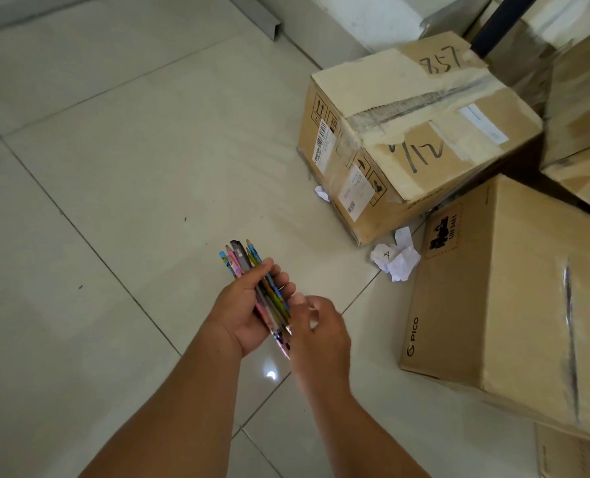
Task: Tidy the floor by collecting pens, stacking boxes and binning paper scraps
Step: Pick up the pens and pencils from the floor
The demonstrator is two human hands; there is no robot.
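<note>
My left hand point(243, 312) grips a bundle of several colourful pens and pencils point(243, 262), their tips pointing away from me. My right hand point(321, 331) is beside the bundle's near end, fingers curled toward it; it is blurred, so whether it holds anything is unclear. Crumpled white paper scraps point(398, 258) lie on the tiles between two cardboard boxes. A smaller scrap point(322, 193) lies at the foot of the taped box point(407, 132). A box marked PICO point(507, 298) stands at the right.
More cardboard boxes point(583, 108) are piled at the far right and one point(576, 453) at the lower right corner. A grey metal channel point(259, 15) lies along the wall at the top. Pale floor tiles point(114, 167) fill the left.
</note>
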